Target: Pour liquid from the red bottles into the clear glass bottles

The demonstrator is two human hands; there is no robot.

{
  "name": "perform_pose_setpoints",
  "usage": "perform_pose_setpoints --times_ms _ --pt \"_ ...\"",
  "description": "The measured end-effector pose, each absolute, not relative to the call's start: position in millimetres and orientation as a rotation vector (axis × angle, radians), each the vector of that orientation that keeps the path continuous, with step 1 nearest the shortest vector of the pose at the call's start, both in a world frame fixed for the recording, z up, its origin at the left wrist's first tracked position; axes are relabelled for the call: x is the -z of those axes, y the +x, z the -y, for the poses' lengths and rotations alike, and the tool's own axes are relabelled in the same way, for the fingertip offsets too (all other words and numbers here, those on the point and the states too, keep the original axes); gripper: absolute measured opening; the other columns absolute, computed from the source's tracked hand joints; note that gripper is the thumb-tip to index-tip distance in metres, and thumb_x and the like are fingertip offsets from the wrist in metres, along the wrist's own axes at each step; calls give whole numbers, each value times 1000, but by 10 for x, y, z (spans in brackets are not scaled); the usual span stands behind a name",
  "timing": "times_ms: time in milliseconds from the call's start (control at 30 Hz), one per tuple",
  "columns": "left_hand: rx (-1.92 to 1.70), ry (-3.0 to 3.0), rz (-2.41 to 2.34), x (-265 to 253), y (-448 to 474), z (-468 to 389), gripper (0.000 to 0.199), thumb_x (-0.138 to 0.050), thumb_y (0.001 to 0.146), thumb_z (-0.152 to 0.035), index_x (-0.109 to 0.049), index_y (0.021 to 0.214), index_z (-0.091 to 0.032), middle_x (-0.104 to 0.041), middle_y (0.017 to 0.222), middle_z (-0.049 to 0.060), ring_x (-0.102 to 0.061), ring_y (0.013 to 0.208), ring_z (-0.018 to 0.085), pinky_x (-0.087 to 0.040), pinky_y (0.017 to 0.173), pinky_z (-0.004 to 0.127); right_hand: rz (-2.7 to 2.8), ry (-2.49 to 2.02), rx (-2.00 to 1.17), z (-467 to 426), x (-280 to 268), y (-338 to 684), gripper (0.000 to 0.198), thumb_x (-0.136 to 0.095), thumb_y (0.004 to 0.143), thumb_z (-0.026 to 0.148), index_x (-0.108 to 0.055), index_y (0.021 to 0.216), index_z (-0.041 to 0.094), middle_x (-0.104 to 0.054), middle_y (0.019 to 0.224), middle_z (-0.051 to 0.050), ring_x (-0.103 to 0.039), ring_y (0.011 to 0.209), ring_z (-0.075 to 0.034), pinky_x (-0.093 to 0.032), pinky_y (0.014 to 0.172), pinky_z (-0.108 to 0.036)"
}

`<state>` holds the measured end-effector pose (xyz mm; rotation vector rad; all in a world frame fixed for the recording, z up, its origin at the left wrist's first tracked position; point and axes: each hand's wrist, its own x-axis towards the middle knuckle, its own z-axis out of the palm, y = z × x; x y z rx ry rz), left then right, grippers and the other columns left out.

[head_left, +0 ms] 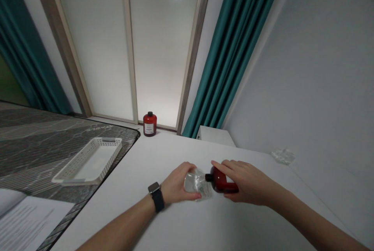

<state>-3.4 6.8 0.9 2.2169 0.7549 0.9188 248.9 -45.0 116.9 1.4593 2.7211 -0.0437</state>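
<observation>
My left hand [181, 184], with a dark watch on its wrist, is closed around a clear, crinkled plastic bag [196, 182]. My right hand [247, 181] grips a dark red bottle [219, 179] with a black cap. The bottle is tipped sideways over the white table, and its cap points left at the edge of the plastic; whether the cap is inside or only beside it I cannot tell. Fingers cover part of the bottle's pale label. A second red bottle [150, 124], also black-capped and labelled, stands upright at the table's far edge.
On the white table [169, 153], crumpled clear plastic [283, 156] lies near the right wall. A white perforated basket [101, 159] sits left on a dark striped surface [70, 134], with an open book [32, 220] in front. A white box-like piece [216, 136] stands behind the table.
</observation>
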Motion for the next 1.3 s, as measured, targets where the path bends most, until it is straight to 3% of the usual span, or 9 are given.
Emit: perform_pose_setpoints --times_ms 1300 --pt "-951 2128 -756 -15 -36 -46 63 -85 64 -33 -51 115 -19 -62 107 6 -60 95 25 -49 85 37 -2819 1322 -204 405 -1197 2512 79 -78 72 27 -44 143 25 -67 123 -11 -66 103 -30 -51 85 -45"
